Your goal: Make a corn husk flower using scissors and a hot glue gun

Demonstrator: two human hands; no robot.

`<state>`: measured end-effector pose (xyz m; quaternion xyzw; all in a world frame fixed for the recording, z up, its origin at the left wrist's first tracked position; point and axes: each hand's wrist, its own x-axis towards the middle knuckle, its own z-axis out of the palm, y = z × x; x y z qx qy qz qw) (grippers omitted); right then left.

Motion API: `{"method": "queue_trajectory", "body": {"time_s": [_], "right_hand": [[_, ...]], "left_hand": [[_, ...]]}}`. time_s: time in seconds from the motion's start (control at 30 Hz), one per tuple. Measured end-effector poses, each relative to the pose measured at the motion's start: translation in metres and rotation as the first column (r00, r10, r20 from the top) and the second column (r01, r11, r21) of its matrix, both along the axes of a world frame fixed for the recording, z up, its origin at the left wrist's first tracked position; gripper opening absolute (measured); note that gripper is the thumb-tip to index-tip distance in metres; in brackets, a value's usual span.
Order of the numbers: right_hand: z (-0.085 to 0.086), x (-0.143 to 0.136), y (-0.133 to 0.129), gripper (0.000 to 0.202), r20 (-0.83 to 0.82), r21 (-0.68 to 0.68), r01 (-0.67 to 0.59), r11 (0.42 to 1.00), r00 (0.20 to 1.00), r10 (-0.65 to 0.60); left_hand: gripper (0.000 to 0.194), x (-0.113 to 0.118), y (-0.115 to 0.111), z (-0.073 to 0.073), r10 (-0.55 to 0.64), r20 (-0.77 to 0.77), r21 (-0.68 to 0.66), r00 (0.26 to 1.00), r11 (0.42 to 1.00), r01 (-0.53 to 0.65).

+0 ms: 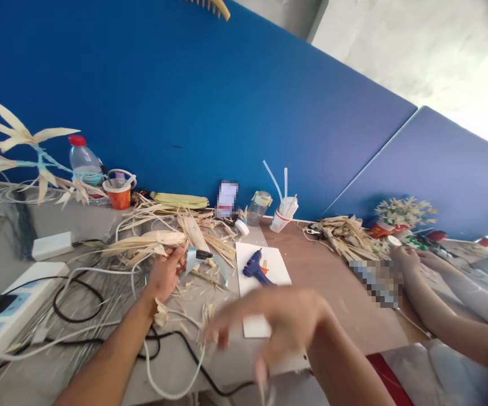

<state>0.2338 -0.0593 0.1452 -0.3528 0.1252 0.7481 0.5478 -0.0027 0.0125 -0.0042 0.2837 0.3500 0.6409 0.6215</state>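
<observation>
My left hand (166,274) reaches into the pile of dried husk strips (146,242), its fingers pressed together on a husk piece. Just right of its fingertips lies a roll of clear tape (218,270) with a dark piece at its edge. My right hand (273,321) is blurred, raised near the table's front edge, fingers spread with no object visible between them. Beyond it a blue glue gun (256,268) rests on a white sheet (275,260). Below the left wrist a small husk flower (161,313) is visible, and thin husk scraps (210,313) lie beside the right fingers.
White and black cables loop across the front left, beside a power strip (15,310). Along the blue partition stand a bottle (85,160), red cup (118,194), phone (227,198), jar (259,207) and white cup (284,214). Another person's hands (408,262) are at the right.
</observation>
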Motion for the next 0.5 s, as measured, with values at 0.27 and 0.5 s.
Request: {"method": "queue_trajectory", "body": {"time_s": [0.27,0.5], "right_hand": [[-0.036,-0.034,0.081,0.017,0.929,0.059,-0.801,0.596,-0.175,-0.326],[-0.070,-0.051,0.082,0.028,0.884,0.240,-0.744,0.624,-0.098,-0.457]], "left_hand": [[0.032,-0.006,-0.002,0.008,-0.018,0.164,-0.058,0.986,0.998,0.028],[0.030,-0.008,0.000,0.005,-0.043,0.197,-0.067,0.980,0.996,0.057]]}}
